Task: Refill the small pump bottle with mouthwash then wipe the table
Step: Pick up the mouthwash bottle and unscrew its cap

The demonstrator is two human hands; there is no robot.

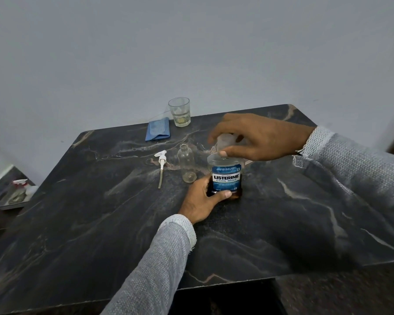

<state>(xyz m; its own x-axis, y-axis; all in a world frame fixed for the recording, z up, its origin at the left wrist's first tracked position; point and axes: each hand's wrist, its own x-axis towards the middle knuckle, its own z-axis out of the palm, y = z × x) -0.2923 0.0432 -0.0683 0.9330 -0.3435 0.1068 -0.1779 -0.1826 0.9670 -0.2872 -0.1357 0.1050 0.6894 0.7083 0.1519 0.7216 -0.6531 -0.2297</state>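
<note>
A Listerine mouthwash bottle [226, 176] with a blue label stands upright on the dark marble table [100, 223]. My left hand [203, 201] grips its lower body. Over the bottle's top, my right hand [257, 137] is closed around the clear cap [224, 140]. Just left of the bottle stands the small clear pump bottle [187, 163], empty and with its neck open. Its white pump head [161, 162] with the dip tube lies flat on the table further left. A folded blue cloth [157, 132] lies near the far edge.
A drinking glass [179, 111] with a little liquid stands by the wall beside the cloth. At the far left, off the table, a tray [11, 196] holds a spray bottle and other items. A plain wall rises behind the table.
</note>
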